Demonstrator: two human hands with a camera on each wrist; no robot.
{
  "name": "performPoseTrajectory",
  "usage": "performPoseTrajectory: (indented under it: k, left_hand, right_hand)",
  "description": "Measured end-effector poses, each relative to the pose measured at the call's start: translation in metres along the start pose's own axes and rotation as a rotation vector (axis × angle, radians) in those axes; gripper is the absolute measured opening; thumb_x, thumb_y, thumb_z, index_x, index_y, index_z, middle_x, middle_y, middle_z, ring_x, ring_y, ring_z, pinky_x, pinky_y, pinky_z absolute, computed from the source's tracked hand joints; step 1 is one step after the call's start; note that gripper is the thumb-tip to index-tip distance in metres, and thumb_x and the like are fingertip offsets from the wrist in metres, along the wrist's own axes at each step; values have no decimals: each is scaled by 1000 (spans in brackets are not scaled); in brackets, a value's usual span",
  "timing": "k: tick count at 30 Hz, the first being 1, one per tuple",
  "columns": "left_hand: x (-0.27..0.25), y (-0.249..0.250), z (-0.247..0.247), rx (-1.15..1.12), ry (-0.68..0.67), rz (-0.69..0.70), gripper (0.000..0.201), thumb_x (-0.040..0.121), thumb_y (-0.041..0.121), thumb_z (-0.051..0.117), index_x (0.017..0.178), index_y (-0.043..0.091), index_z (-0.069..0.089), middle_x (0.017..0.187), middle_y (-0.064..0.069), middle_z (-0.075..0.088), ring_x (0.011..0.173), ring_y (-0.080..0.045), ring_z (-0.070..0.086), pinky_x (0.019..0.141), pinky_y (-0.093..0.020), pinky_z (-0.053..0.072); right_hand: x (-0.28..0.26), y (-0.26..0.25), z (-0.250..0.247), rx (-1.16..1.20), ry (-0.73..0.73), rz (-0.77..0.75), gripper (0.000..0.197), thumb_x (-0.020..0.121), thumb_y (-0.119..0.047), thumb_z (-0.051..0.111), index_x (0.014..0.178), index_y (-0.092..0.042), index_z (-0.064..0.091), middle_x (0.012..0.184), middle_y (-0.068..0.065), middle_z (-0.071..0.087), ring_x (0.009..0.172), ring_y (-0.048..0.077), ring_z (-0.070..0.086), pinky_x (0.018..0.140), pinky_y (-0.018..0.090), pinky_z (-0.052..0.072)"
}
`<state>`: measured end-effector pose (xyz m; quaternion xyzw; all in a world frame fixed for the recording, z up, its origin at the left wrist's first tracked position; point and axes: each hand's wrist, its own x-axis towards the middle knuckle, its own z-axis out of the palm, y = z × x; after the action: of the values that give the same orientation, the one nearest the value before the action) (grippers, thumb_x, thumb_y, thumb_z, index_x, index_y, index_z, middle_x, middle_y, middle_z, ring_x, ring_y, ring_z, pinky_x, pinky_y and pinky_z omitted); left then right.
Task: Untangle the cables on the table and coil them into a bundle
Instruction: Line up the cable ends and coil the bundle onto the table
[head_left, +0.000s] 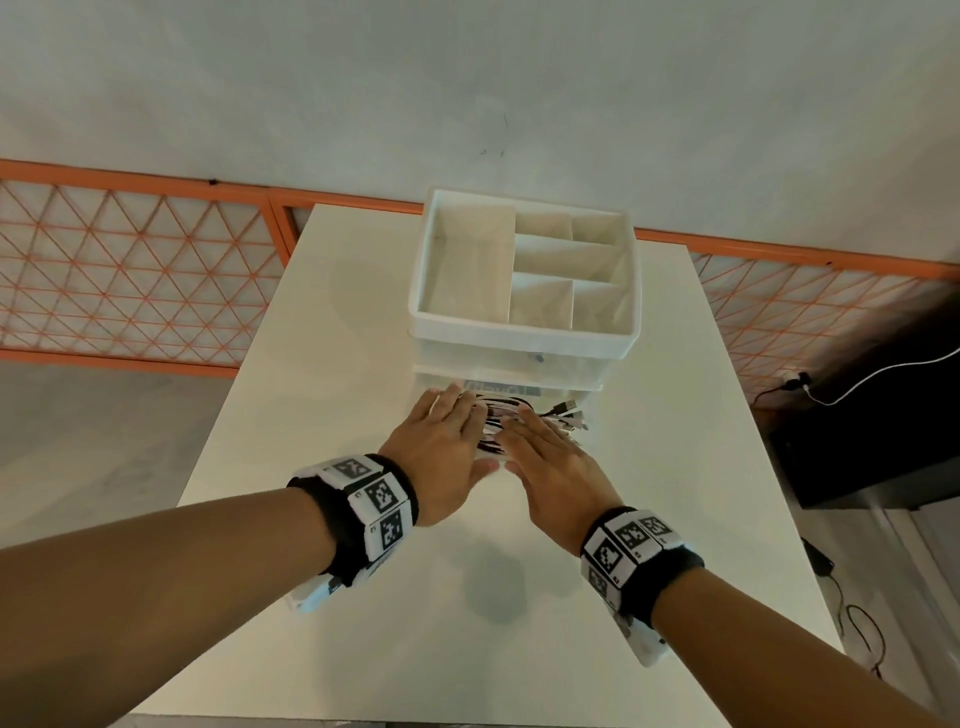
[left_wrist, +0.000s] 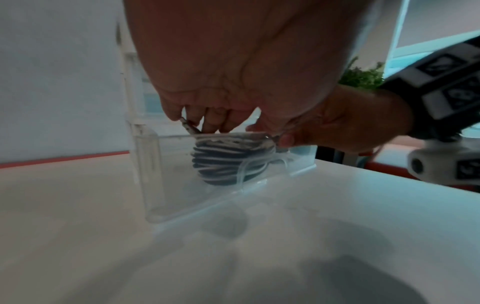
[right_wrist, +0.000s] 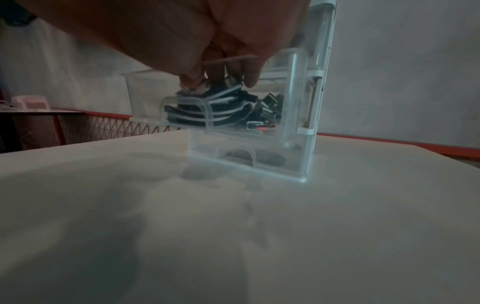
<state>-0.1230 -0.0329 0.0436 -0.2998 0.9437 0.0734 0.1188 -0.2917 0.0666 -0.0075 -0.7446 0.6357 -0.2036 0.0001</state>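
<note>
No text can be read; the wristbands (head_left: 376, 493) bear only square black-and-white marker patterns.

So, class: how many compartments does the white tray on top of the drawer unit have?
5 in the tray: one large on the left, two small at the back right, one long in the middle, and what looks like one wide at the front right.

The right hand (right_wrist: 207, 41) reaches down from the top of the right wrist view into a clear plastic drawer (right_wrist: 293, 115) pulled out of a drawer unit (right_wrist: 323, 61) on the white table (right_wrist: 233, 236). Its fingertips (right_wrist: 250, 80) press on a coiled bundle of black and white cables (right_wrist: 207, 111) lying in the drawer, with loose connector ends (right_wrist: 267, 102) heaped beside it. An orange lattice fence (right_wrist: 103, 127) stands behind.
</note>
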Motion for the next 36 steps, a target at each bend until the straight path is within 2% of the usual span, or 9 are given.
performPoseTrajectory:
  k: [5,10,15,17,20,23,28,32,36]
  left_hand:
    - [0,7,7,19,-87,-25,84,101,55,30,155,5,-8,165,-16,-12,152,-33,-12,123,-43,-3]
    - [16,11,1,-53,-103,-72,82,100,55,33,156,4,1,166,-16,-5,152,-38,-1,122,-44,5]
    - [15,20,-1,13,-81,-138,82,100,52,38,155,1,4,165,-20,-2,149,-46,-2,122,-50,6]
    - [11,24,0,16,-22,-109,81,99,48,43,154,-2,11,164,-23,7,150,-44,4,122,-47,12]
    - [5,19,2,-66,145,-4,62,95,33,55,144,-1,38,154,-21,37,147,-36,24,119,-40,20]
    - [4,6,5,-50,252,62,50,83,19,70,126,-3,60,139,-22,56,140,-40,40,116,-44,29]
    - [9,-13,1,-62,40,89,64,98,31,49,155,16,25,166,-12,12,152,-29,11,122,-38,8]
    - [12,-12,-7,-29,27,67,59,95,33,51,151,22,35,163,-17,14,141,-33,33,116,-41,26]
    - [19,2,-7,-74,35,-34,49,91,35,56,137,19,51,150,-17,29,124,-34,48,105,-39,40]
  right_hand:
    - [17,7,0,-33,41,67,41,80,8,69,119,-5,63,128,15,68,132,35,56,108,52,46]
    - [23,6,0,-176,24,16,34,71,-2,73,104,-10,74,123,12,68,125,36,59,105,51,46]
    - [24,0,-6,-201,33,75,21,72,-9,71,92,-14,75,114,10,63,105,34,61,90,46,49]
    - [25,1,-6,-171,40,89,18,72,-7,74,89,-15,76,106,8,65,97,33,63,86,44,52]
    - [27,2,-6,-128,60,104,20,71,-5,79,88,-13,77,100,8,70,92,32,67,83,42,56]
    - [27,3,-8,-77,56,114,11,75,-6,79,84,-9,73,95,6,73,91,31,67,76,41,59]
    - [25,5,-8,-90,69,106,8,74,-8,83,77,-8,76,97,5,75,92,31,70,69,35,60]
    - [24,4,-6,-72,76,125,6,76,-8,82,78,-8,76,109,11,69,83,31,71,60,33,58]
    - [23,4,-6,-42,105,130,7,76,-6,82,78,-7,75,106,11,68,75,32,70,54,31,54]
